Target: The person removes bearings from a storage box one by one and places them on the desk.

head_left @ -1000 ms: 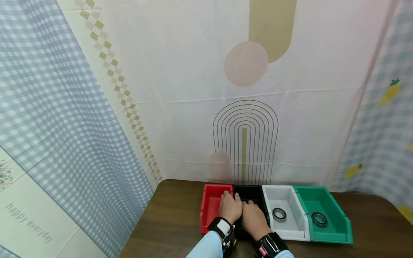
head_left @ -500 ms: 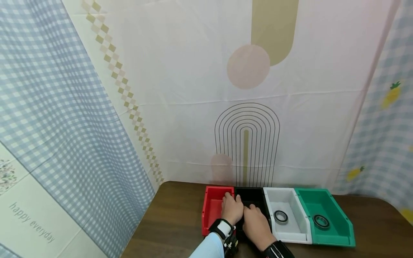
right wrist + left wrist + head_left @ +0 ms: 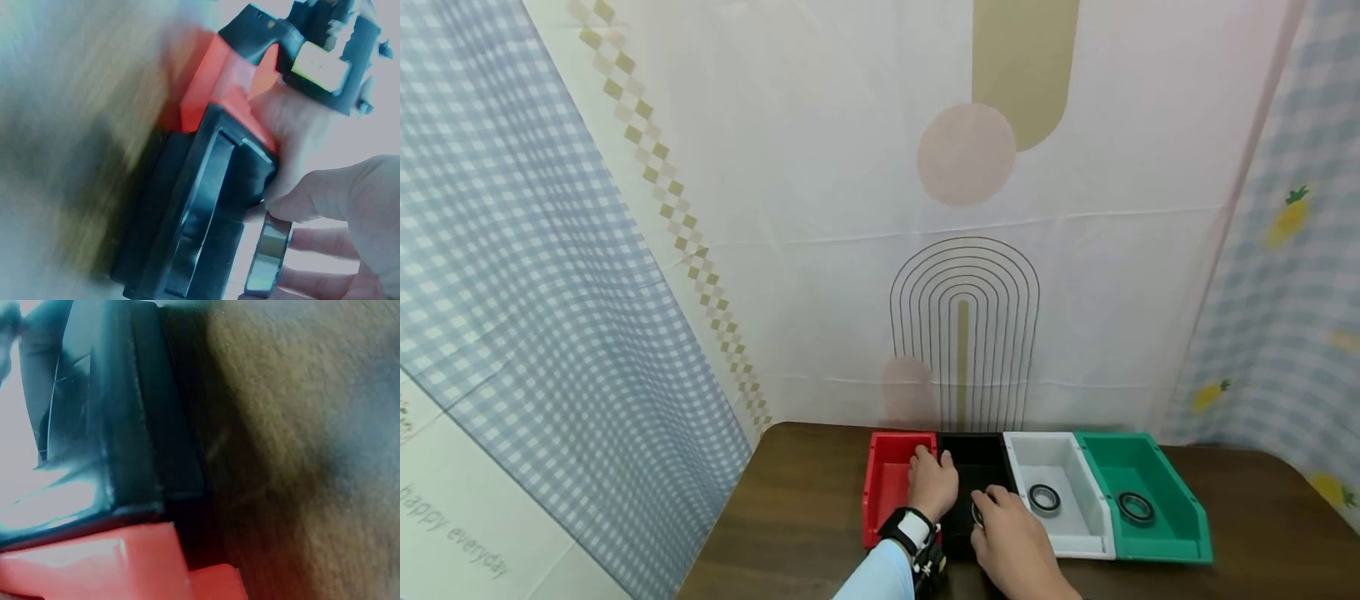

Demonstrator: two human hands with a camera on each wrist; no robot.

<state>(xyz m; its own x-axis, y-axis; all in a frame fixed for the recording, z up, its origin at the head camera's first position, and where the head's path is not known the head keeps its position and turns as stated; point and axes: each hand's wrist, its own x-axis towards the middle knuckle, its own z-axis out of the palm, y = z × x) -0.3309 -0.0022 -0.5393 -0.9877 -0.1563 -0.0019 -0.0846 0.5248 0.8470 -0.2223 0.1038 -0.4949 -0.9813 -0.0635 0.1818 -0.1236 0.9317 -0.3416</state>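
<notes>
My right hand (image 3: pixel 1017 540) pinches a steel ball bearing (image 3: pixel 269 259) between thumb and fingers, above the near right part of the black bin (image 3: pixel 973 450). Seen from the right wrist, the bearing stands on edge, its shiny outer rim showing. My left hand (image 3: pixel 934 485) lies over the wall between the red bin (image 3: pixel 891 483) and the black one, its fingers on the red side and its thumb on the black side. It shows no bearing in it, though its fingertips are partly hidden.
Joined to the black bin's right are a white bin (image 3: pixel 1075 467) with a bearing (image 3: pixel 1044 499) in it and a green bin (image 3: pixel 1176 500) with another bearing (image 3: pixel 1136 507). All stand on a brown wooden table (image 3: pixel 797 500). A patterned cloth (image 3: pixel 820 317) hangs behind.
My right hand has moved away from the left, toward the right and nearer to me, and a bearing now shows between its fingers. The left hand stays over the red and black bins' wall.
</notes>
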